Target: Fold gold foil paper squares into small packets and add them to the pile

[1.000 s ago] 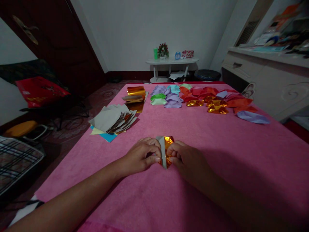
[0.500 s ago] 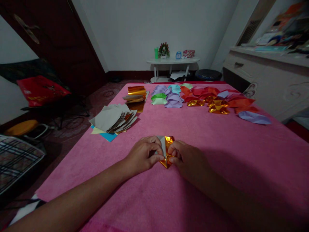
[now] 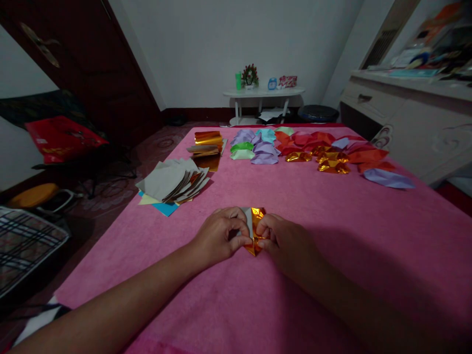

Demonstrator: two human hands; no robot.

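Left and right hands pinching one small fold of paper

Left hand [image 3: 224,233] is mostly closed, a rounded gap inside the curl, its thumb and bent fingers gripping the nine o'clock side of a small folded sheet of shiny gold, grey-backed paper [image 3: 254,222]. Opposite, at three o'clock, the right hand [image 3: 285,241] is curled tighter, thumb and forefinger pressed on the gold face. From where I stand, the sheet lies between them on a plush pink cloth [image 3: 221,309], one point towards six o'clock. Beyond it, a fanned stack of grey-backed paper squares [image 3: 162,179] sits at ten o'clock, and shiny gold folded paper shapes [image 3: 333,167] around one.
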